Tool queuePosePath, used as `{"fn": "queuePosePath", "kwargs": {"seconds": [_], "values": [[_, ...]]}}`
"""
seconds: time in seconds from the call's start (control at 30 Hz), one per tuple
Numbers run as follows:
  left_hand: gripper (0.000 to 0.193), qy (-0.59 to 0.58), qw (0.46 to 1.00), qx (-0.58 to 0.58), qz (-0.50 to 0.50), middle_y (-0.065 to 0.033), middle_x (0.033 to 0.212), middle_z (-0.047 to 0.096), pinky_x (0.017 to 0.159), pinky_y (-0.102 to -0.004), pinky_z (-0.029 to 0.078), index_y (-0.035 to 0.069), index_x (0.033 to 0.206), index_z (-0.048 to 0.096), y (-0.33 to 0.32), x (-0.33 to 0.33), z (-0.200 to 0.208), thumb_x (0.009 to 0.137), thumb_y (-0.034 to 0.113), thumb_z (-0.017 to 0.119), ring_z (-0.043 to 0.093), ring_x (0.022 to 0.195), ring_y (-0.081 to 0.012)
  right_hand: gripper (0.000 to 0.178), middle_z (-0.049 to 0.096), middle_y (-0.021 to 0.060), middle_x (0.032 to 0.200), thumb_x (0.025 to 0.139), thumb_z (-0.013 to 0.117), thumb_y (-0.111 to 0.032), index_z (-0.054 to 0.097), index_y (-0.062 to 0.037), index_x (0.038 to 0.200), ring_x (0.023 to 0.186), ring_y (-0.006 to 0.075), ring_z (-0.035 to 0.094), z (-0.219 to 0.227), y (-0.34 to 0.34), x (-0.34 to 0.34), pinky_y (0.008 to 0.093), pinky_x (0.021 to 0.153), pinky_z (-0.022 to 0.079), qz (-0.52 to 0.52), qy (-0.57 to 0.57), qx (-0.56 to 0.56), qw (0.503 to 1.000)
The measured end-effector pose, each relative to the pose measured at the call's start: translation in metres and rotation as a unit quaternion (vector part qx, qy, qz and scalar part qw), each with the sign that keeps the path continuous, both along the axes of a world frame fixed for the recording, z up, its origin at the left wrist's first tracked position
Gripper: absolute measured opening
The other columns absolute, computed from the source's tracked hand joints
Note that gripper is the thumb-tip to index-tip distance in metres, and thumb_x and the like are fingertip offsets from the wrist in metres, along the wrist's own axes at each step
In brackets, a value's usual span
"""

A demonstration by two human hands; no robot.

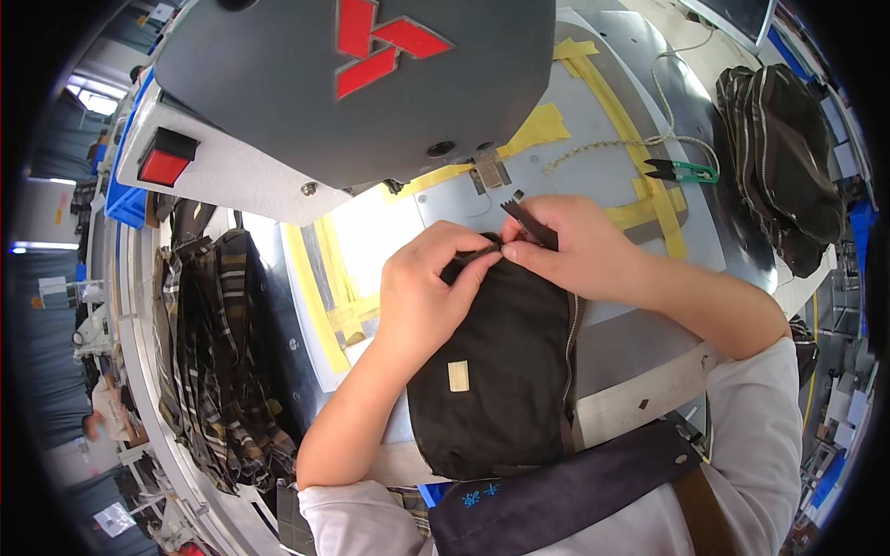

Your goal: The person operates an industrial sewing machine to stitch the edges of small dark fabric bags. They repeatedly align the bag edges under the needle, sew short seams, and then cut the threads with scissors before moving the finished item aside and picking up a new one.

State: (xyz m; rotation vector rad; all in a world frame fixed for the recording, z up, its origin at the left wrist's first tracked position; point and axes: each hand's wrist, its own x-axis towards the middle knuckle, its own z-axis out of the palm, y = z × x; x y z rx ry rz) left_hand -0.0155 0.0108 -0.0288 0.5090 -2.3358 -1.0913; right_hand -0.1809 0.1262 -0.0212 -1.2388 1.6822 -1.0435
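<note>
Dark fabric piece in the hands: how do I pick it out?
Find the big grey machine head up top. Below it, the left hand and right hand pinch the dark fabric piece at its upper edge. Its small cream patch sets it apart from the dark pile at right and plaid pile at left.

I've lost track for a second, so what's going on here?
A person's left hand and right hand pinch close together at the far end of a dark bag, with a dark strip at the right. The bag lies on the person's side of the grey machine head. Green snips lie farther right; plaid fabric hangs at left.
</note>
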Motion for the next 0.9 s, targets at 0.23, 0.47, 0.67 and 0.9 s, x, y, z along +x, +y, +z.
{"fn": "queuePosePath", "kwargs": {"seconds": [0.23,0.47,0.67,0.9], "values": [[0.013,-0.008,1.0,0.022,-0.015,-0.0074,0.083,0.067,0.066,-0.0288,0.051,0.002,0.085,0.065,-0.004,0.001,0.0,0.076,0.001,0.074,0.066,0.074,-0.0216,0.01,0.06,0.0111,0.084,0.09,0.061,-0.01,0.064,-0.0014,0.091,0.075,0.0266,0.06,-0.013,0.006,0.006,0.0345,0.068,0.047,-0.064,0.124,-0.236,0.962],[0.016,0.001,0.997,0.072,-0.003,-0.0073,0.085,0.069,0.069,-0.0288,0.052,0.003,0.088,0.065,-0.002,0.002,0.001,0.076,0.002,0.076,0.068,0.076,-0.0214,0.008,0.06,0.0078,0.082,0.083,0.066,-0.008,0.066,-0.0036,0.089,0.076,0.0248,0.06,-0.006,0.002,-0.001,0.0354,0.068,0.048,-0.014,0.128,-0.204,0.97],[0.024,-0.007,0.998,0.057,-0.026,-0.0081,0.088,0.07,0.072,-0.0288,0.053,0.004,0.096,0.065,-0.001,0.001,0.004,0.075,0.003,0.077,0.069,0.081,-0.022,0.007,0.061,0.0059,0.081,0.081,0.068,-0.009,0.068,-0.0059,0.087,0.077,0.0253,0.06,0.0,0.004,-0.007,0.0356,0.068,0.048,0.053,0.168,-0.185,0.967],[0.021,-0.005,0.998,0.055,-0.041,-0.0076,0.087,0.07,0.069,-0.0295,0.053,0.004,0.092,0.066,0.0,0.0,0.004,0.074,0.002,0.077,0.068,0.077,-0.0226,0.007,0.062,0.0054,0.082,0.081,0.067,-0.011,0.069,-0.0059,0.085,0.079,0.026,0.061,-0.002,0.003,-0.013,0.0368,0.071,0.048,0.091,0.164,-0.192,0.963]]}}
